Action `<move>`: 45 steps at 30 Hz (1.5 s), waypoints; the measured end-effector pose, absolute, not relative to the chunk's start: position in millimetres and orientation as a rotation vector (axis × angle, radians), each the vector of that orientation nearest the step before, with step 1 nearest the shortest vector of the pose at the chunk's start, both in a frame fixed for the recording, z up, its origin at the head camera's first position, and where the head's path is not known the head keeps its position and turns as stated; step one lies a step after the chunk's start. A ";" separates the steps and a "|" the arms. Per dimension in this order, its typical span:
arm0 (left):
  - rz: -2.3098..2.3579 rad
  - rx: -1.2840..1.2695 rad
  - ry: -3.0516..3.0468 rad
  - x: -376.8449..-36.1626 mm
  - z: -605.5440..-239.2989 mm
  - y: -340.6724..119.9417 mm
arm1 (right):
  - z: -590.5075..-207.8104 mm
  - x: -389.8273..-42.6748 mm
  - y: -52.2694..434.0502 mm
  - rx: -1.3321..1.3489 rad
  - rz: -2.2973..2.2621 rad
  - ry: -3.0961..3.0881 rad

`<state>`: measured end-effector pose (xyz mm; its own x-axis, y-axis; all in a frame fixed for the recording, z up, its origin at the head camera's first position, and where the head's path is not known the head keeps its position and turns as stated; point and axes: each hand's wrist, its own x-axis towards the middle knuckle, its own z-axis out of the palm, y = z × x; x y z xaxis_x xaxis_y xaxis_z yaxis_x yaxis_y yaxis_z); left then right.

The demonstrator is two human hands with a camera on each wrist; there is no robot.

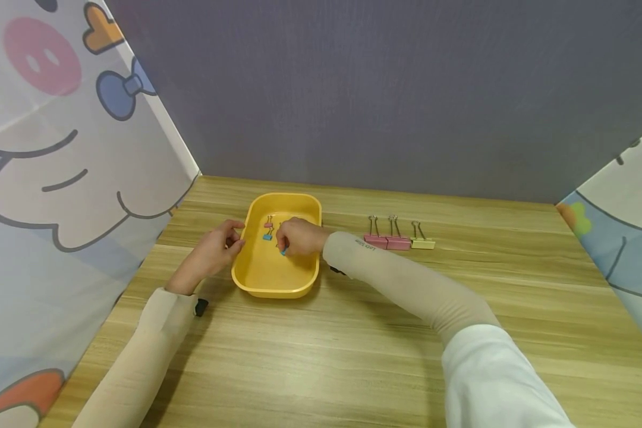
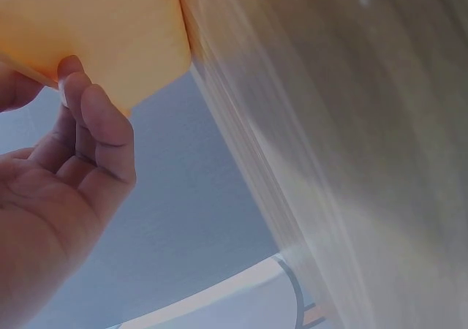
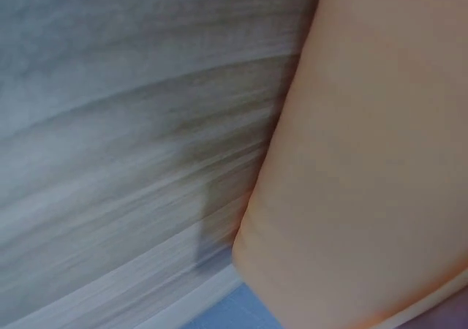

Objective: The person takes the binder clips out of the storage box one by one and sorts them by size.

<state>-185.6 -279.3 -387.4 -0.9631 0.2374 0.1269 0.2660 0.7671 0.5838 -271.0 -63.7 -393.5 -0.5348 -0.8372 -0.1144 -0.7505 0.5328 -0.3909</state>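
Reaching into the yellow tray (image 1: 257,279), our right hand (image 1: 299,236) pinched a small blue binder clip (image 1: 283,252) just under its curled fingertips. Our left hand (image 1: 214,252) held the tray's near-left rim between thumb and fingers. Beyond the right hand's knuckles lay two more small clips (image 1: 268,229), then three larger clips (image 1: 398,241) to its right on the wooden table (image 1: 353,356), before a grey wall (image 1: 385,89).

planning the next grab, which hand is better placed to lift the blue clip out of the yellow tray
Right. The right hand is already inside the yellow tray, fingers pinching the blue clip. The left hand grips the tray's left rim.
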 end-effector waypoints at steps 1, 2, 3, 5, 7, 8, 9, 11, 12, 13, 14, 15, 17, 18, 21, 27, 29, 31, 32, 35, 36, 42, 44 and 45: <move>-0.971 -0.416 -2.909 -185.7 -387.4 -279.3 | -393.3 -270.6 -63.3 -1.328 -0.428 2.494; -0.971 -0.418 -2.909 -185.7 -387.5 -279.1 | -393.1 -270.0 -63.0 -1.328 -0.428 2.498; -0.972 -0.419 -2.908 -185.7 -387.5 -279.1 | -392.6 -269.5 -62.7 -1.327 -0.430 2.500; -0.974 -0.419 -2.907 -185.6 -387.6 -278.8 | -392.2 -268.7 -62.2 -1.326 -0.432 2.502; -0.975 -0.421 -2.907 -185.7 -387.6 -278.3 | -391.2 -267.9 -61.6 -1.324 -0.431 2.502; -0.975 -0.422 -2.908 -185.8 -387.7 -277.9 | -391.0 -267.7 -61.4 -1.322 -0.430 2.501; -0.976 -0.421 -2.909 -185.9 -387.8 -277.5 | -390.9 -267.6 -61.1 -1.321 -0.427 2.502; -0.974 -0.422 -2.910 -186.1 -387.8 -276.7 | -390.4 -267.2 -60.5 -1.316 -0.424 2.502; -0.973 -0.422 -2.911 -186.2 -387.9 -276.3 | -390.5 -267.5 -60.1 -1.318 -0.424 2.504; -0.974 -0.422 -2.912 -186.3 -387.8 -276.0 | -390.4 -267.6 -59.7 -1.318 -0.426 2.506; -0.974 -0.421 -2.912 -186.3 -387.9 -275.6 | -390.4 -267.9 -59.1 -1.319 -0.436 2.505; -0.976 -0.421 -2.913 -186.3 -387.8 -275.3 | -390.1 -268.0 -58.4 -1.320 -0.451 2.505; -0.975 -0.422 -2.914 -186.3 -387.5 -274.8 | -389.0 -268.0 -56.4 -1.329 -0.508 2.497; -0.975 -0.423 -2.914 -186.2 -387.3 -274.5 | -388.1 -267.9 -55.1 -1.336 -0.542 2.494; -0.975 -0.421 -2.913 -185.7 -386.2 -273.7 | -383.7 -266.9 -49.4 -1.362 -0.639 2.486; -0.972 -0.420 -2.907 -185.2 -385.8 -274.8 | -372.6 -265.8 -31.9 -1.382 -0.742 2.489; -0.966 -0.421 -2.905 -185.2 -386.5 -276.0 | -369.6 -265.9 -25.2 -1.377 -0.773 2.492; -0.960 -0.419 -2.905 -185.3 -387.1 -277.2 | -366.4 -265.7 -18.6 -1.382 -0.796 2.502; -0.959 -0.417 -2.906 -185.3 -387.4 -277.8 | -364.4 -265.4 -15.2 -1.386 -0.813 2.504; -0.953 -0.414 -2.909 -185.2 -388.0 -279.1 | -359.1 -264.1 -5.6 -1.410 -0.849 2.520; -0.951 -0.413 -2.909 -185.2 -388.0 -279.3 | -357.4 -263.2 -2.3 -1.413 -0.866 2.524; -0.940 -0.410 -2.919 -184.1 -387.6 -279.0 | -354.6 -256.1 19.6 -1.431 -0.952 2.573; -0.936 -0.410 -2.922 -184.0 -387.2 -278.5 | -356.3 -253.7 27.4 -1.435 -0.989 2.591; -0.935 -0.409 -2.924 -184.3 -386.9 -278.3 | -357.1 -252.5 31.7 -1.432 -1.010 2.598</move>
